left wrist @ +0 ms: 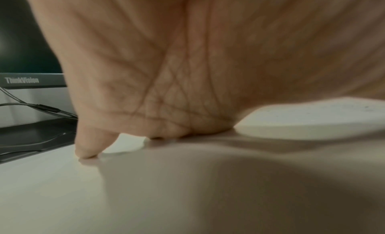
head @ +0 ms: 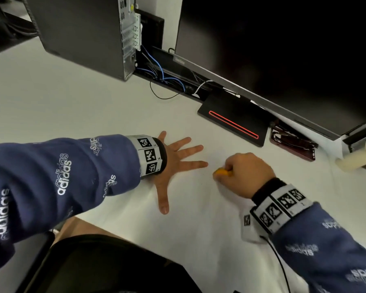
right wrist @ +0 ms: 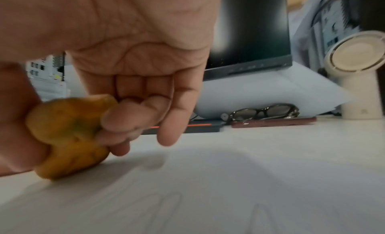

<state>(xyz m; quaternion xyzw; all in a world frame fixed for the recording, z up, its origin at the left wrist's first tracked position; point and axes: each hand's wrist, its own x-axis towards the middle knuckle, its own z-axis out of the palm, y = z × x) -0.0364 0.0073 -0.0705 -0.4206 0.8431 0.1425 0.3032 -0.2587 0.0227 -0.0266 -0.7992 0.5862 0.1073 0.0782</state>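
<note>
My right hand (head: pixel 237 172) grips a crumpled orange-yellow peel (head: pixel 222 172) low over the white desk (head: pixel 106 106), just right of centre. In the right wrist view the peel (right wrist: pixel 68 135) touches the desk, pinched between thumb and curled fingers (right wrist: pixel 125 120). My left hand (head: pixel 178 163) lies flat on the desk to the left of it, fingers spread and straight, palm down. The left wrist view shows the palm (left wrist: pixel 187 64) close up with one fingertip (left wrist: pixel 87 151) on the desk.
A black computer tower (head: pixel 82 32) stands at the back left with blue cables (head: pixel 163 75) behind it. A dark monitor (head: pixel 283 49) fills the back right, its stand base (head: pixel 235 121) below. Glasses on a dark red case (head: pixel 292 142) and a cream fan (head: pixel 359 157) sit at right.
</note>
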